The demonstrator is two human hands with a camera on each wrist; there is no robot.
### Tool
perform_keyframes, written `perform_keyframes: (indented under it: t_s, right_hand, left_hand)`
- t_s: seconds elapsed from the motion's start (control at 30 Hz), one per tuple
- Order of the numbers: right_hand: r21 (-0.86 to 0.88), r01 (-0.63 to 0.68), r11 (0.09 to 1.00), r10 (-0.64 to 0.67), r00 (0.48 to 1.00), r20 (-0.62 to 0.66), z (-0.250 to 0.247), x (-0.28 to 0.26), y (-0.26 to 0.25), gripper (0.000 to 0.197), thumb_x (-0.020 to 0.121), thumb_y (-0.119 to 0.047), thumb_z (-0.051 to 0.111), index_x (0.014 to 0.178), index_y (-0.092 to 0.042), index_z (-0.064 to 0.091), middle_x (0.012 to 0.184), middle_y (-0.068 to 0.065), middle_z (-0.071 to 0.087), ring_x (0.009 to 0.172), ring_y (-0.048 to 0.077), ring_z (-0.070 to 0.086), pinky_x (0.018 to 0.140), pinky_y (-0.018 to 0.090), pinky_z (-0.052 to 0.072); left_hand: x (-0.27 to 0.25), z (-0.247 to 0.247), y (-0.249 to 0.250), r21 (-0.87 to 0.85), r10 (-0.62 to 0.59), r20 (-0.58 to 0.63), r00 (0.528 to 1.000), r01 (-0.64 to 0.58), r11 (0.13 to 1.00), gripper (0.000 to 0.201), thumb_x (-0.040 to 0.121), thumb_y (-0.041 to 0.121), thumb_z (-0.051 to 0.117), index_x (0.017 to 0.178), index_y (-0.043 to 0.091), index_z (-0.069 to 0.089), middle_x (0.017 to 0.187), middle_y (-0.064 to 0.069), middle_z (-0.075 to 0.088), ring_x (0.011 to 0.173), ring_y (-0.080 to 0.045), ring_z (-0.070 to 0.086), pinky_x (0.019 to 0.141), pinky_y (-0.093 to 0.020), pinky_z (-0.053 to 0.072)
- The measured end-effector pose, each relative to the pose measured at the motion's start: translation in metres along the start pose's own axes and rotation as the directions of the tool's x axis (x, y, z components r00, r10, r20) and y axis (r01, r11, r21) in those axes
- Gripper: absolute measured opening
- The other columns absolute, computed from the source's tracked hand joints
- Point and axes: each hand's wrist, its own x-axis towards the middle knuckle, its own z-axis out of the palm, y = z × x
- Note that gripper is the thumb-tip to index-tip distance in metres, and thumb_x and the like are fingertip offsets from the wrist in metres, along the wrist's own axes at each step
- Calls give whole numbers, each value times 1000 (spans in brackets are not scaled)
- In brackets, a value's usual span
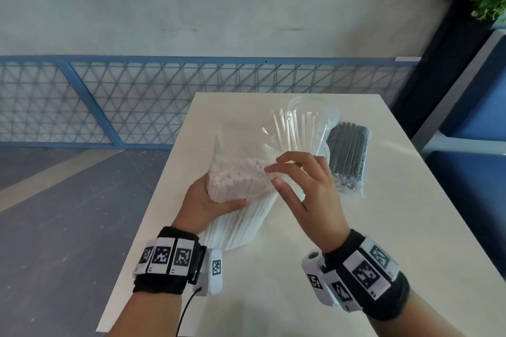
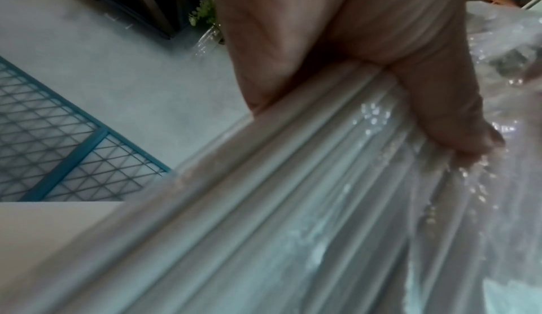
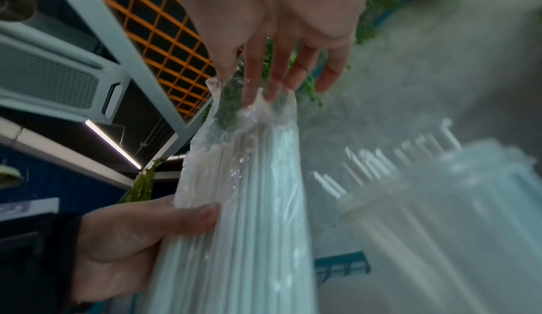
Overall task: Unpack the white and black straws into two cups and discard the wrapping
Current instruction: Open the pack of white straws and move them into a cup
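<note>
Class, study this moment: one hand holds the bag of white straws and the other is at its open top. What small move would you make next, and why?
Probably pinch a few white straws and draw them up out of the bag. The left hand grips the bag of white straws upright, the right hand has its fingertips at the loose plastic mouth, and the cup beside it already holds some white straws.

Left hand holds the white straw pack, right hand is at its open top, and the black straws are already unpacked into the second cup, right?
Not quite. The head view shows the black straws lying on the table, wrapped. The left hand grips the white straw pack; the right hand is at its top.
</note>
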Motion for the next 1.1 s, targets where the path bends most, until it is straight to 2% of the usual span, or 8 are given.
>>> perform_keyframes:
  t_s: [0.13, 0.27, 0.33, 0.43, 0.57, 0.77, 1.0, 1.1]
  right_hand:
    - [-100, -82, 992, 86, 996, 36, -1, -3, -6, 54, 95, -45, 35, 66, -14, 68, 78, -4, 61, 69, 17, 50, 66, 21, 40]
    - [-157, -228, 961, 237, 970, 46, 1, -4, -8, 24, 87, -25, 62, 70, -7, 62, 71, -2, 58, 56, 16, 57, 53, 18, 41]
    - [-187, -282, 941, 300, 951, 76, 1, -3, -10, 15, 80, -17, 71, 88, -9, 61, 80, -3, 62, 64, 14, 62, 58, 8, 39]
    - [-187, -302, 935, 325, 939, 109, 1, -4, -12, 45, 71, -11, 78, 111, -11, 55, 93, -3, 64, 69, 8, 62, 64, 1, 35]
    - [-216, -281, 935, 318, 935, 160, 4, -5, -16, 56, 69, -9, 78, 121, -11, 55, 108, 2, 58, 69, 6, 57, 71, 4, 38]
    - [-188, -263, 946, 297, 938, 181, 8, 3, -19, 48, 75, -31, 74, 116, -16, 52, 113, -7, 53, 88, 8, 53, 76, 12, 36]
    - [18, -473, 881, 428, 812, 396, 9, 8, -8, 65, 74, -30, 75, 131, -18, 47, 109, -15, 50, 96, 7, 52, 83, 18, 47]
    - [-3, -425, 905, 384, 815, 434, 24, -1, 0, 37, 76, -26, 74, 104, -16, 53, 96, -19, 43, 90, 11, 51, 85, 32, 53]
  left_hand:
    - [-1, 1, 4, 51, 38, 46, 998, -40, 998, 59, 54, 14, 88, 96, 36, 54, 98, 15, 64, 97, 3, 58, 76, -13, 46]
    - [-1, 1, 2, 68, 74, 68, 995, -79, 995, 57, 56, 15, 87, 95, 39, 53, 96, 20, 63, 95, 7, 57, 74, -8, 46]
    - [-1, 1, 1, 75, 83, 82, 993, -89, 993, 58, 56, 16, 87, 98, 38, 53, 97, 21, 62, 96, 8, 57, 75, -6, 46]
    - [-1, 3, 1, 63, 92, 104, 990, -99, 993, 60, 57, 13, 87, 101, 37, 53, 98, 22, 62, 92, 15, 58, 76, -5, 47]
    - [-3, 3, 1, 26, 86, 162, 983, -92, 995, 63, 57, 11, 86, 101, 42, 53, 101, 21, 63, 92, 18, 58, 76, -5, 47]
    - [4, -8, -2, -31, 48, 209, 977, -43, 999, 67, 57, 7, 86, 106, 40, 55, 104, 19, 66, 98, 12, 60, 81, -11, 49]
    - [3, -12, -7, -65, 48, 193, 980, -36, 997, 73, 43, 24, 90, 106, 40, 57, 109, 14, 68, 104, -1, 62, 82, -22, 53]
    - [2, -11, -12, -35, 32, 205, 978, -25, 999, 72, 48, 15, 90, 107, 40, 55, 109, 10, 67, 102, 4, 61, 79, -18, 53]
